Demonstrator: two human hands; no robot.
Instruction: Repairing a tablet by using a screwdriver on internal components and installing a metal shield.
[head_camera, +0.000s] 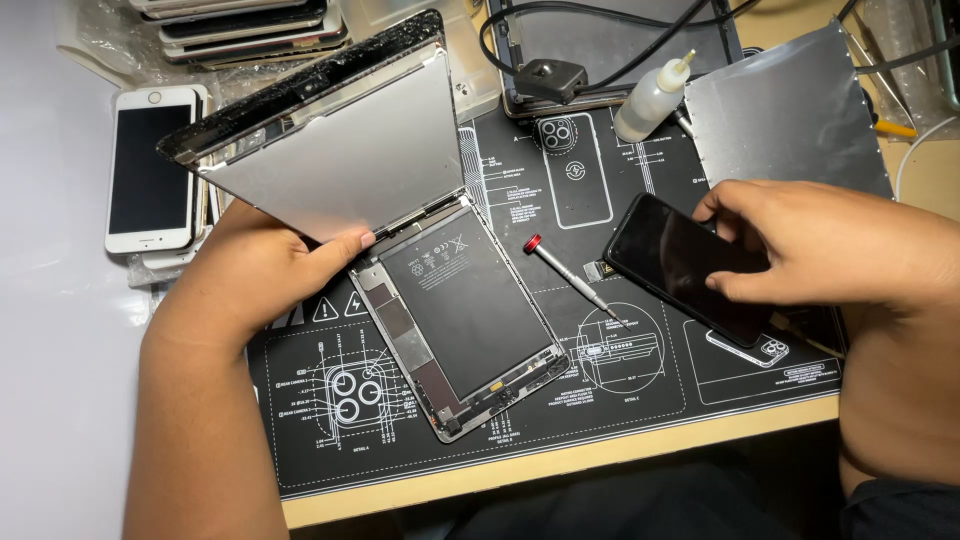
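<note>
Holding the lifted screen panel (330, 150) by its lower edge, the left hand (255, 275) sits at the centre left of the frame, with the thumb pressed on the grey back of the panel. The panel stands tilted up, like an open book cover, over the opened tablet body (460, 320). That body lies flat on the black repair mat (600, 400) in the middle of the frame, and its large dark battery faces up.

The right hand (810, 245), at the right of the frame, grips a dark phone (685, 262) from above, the fingers curled around its far end. The phone is tilted and looks raised a little above the mat.

I judge the panel to be thin, stiff and fragile. Its dark top rim looks cracked, with small glass pieces, so the smooth side edges seem the safer place to take hold. It may be joined to the body by cables at the hinge side, but this place is hard to make out.

A screwdriver (570, 275) with a red cap lies between the tablet and the phone. A small white bottle (652, 100) and a silver sheet (790, 110) are in the upper right. A white phone (150, 165) and a stack of devices at the upper left are partly cut off.
</note>
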